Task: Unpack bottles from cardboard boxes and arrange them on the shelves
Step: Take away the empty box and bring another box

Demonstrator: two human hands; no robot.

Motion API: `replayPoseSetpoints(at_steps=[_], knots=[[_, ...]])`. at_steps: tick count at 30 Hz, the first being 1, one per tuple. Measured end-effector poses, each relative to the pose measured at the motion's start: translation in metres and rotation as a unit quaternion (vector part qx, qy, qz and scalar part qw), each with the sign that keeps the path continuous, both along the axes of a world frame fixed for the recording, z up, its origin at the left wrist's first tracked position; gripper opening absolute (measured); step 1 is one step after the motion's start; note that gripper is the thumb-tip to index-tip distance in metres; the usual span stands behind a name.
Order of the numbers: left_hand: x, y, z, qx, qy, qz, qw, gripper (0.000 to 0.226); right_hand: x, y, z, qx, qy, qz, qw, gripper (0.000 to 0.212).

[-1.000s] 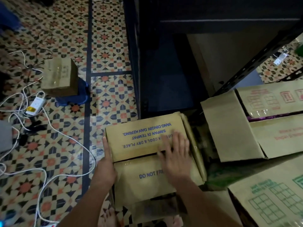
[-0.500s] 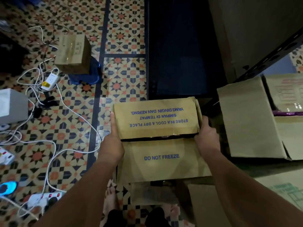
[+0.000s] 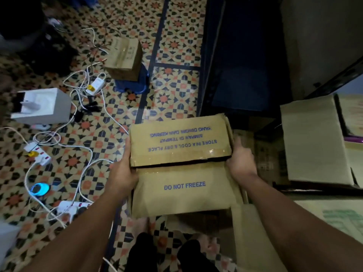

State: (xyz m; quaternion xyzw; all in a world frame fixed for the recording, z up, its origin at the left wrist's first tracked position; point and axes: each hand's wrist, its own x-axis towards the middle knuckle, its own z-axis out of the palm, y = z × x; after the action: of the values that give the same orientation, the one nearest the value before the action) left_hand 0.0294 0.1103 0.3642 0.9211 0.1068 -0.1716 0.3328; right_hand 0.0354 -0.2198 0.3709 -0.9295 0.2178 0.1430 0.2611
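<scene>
Brown cardboard box (image 3: 181,163), flaps untaped, held between left hand (image 3: 122,173) and right hand (image 3: 240,163) gripping its sides; bottom could give.

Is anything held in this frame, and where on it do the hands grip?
The cardboard box marked DO NOT FREEZE is held by its two opposite sides: left hand on the left edge, right hand on the right edge.

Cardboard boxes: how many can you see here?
4: the held box, a small box on the floor far left, an open box at right, a printed box lower right. Others may be hidden.
</scene>
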Motion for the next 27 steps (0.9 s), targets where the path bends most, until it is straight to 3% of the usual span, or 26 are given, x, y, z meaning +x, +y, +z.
replayPoseSetpoints(at_steps=[4, 9, 12, 22, 27], knots=[[-0.047, 0.065, 0.026, 0.017, 0.007, 0.034, 0.999, 0.118, -0.020, 0.059, 0.017, 0.029, 0.026, 0.051, 0.998, 0.066], [-0.083, 0.141, 0.067, 0.073, 0.017, 0.011, 0.997, 0.116, -0.057, 0.128, 0.041, 0.043, 0.049, 0.059, 0.996, 0.066], [-0.093, 0.179, 0.086, 0.059, 0.028, -0.011, 0.998, 0.119, -0.077, 0.165, 0.063, 0.045, 0.071, 0.053, 0.995, 0.064], [-0.063, 0.257, 0.129, -0.006, 0.000, -0.059, 0.998, 0.111, -0.089, 0.241, 0.135, 0.013, 0.047, -0.014, 0.999, 0.059], [-0.027, 0.271, 0.152, 0.006, 0.004, -0.076, 0.997, 0.114, -0.062, 0.257, 0.163, 0.030, 0.007, -0.033, 0.999, 0.050]])
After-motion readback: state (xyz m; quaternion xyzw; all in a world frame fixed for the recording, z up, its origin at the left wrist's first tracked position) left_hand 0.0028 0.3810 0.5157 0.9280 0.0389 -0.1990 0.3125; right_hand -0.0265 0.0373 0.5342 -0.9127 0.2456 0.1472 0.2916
